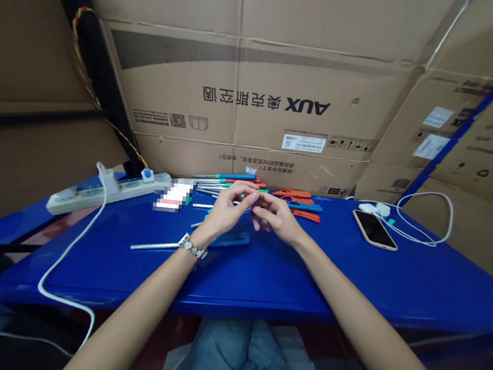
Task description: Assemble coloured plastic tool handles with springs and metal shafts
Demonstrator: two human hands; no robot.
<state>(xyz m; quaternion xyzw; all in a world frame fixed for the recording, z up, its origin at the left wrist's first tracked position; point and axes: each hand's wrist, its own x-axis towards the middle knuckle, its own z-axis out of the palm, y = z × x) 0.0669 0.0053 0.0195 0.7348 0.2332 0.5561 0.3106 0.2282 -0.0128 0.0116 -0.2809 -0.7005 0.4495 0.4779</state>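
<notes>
A: Closest to us, two bare forearms [360, 318] come in from below! Behind everything stands the AUX carton [181, 4], its lettering upside down, and before it spreads the blue tabletop [385, 285]

B: On the left of it, a long white power strip [128, 188]. Now the centre: left hand [229, 206] and right hand [282, 216] meet fingertip to fingertip, just above the surface

A: What's the grip?

B: Fingers curled, both sides pinching inward. Whether anything is clasped there, I can't tell; the fingers hide it. If there's a small piece, it sits between those tips

A: And how far along are we?

B: Midway, I'd judge. A bundle of metal-shafted tools [238, 178], with blue, red and green handles, lies loose behind the left hand. Nearer the camera is a blue handle [235, 240], a silver rod [153, 247] in line with it; the wrist covers any join. I can't confirm one finished piece

A: So what's left?

B: Going by the layout, plenty: the phone [375, 229] lies well apart, but orange handles [307, 215] sit just beyond the right hand, ungrasped. Smallest of all, a silver wristband [196, 250] glints on the left wrist
</notes>
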